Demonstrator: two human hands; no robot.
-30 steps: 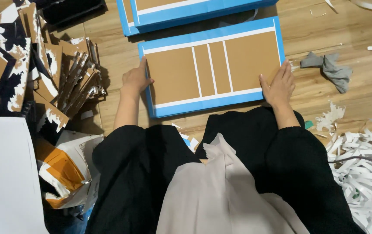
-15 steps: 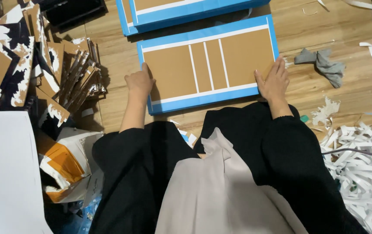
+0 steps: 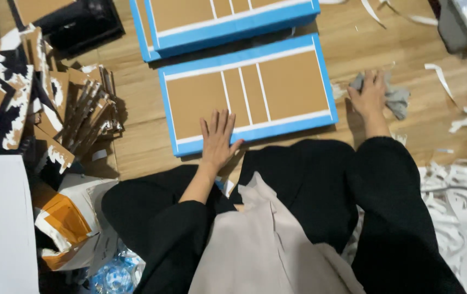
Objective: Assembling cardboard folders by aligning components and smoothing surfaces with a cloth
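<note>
Two hands apart: left hand (image 3: 218, 138) open and flat on near edge of blue-bordered cardboard panel (image 3: 247, 92), long axis 8 to 2 o'clock; right hand (image 3: 368, 97) at 3 o'clock, resting on grey rag (image 3: 395, 98), grip unclear.

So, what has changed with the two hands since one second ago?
The right hand left the blue-edged cardboard panel and moved out to the grey cloth on the floor. The left hand shifted inward, flat on the panel. The panel itself stayed put.
</note>
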